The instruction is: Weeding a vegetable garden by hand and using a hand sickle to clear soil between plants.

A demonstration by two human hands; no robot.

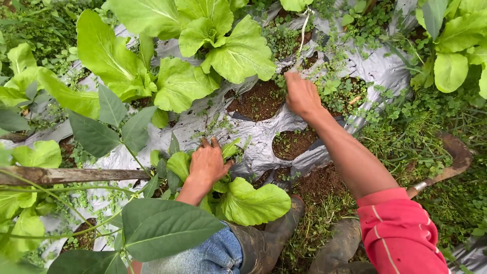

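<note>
Weeding in hand, I judge: my right hand (302, 95) closed, pinching small weeds (341, 91) at mulch hole; left hand (208, 163) pressed open over leafy plant (252, 203). Next needs firm upward pull.

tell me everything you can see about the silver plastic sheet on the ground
The silver plastic sheet is a thin, shiny grey film spread over the soil bed, crumpled and creased. Ragged holes in it expose dark brown soil, and leafy green plants and small weeds grow up through them. Bits of dirt lie on it. The left hand rests on a leafy plant beside it; the right hand reaches among weeds at a hole's edge.
</note>
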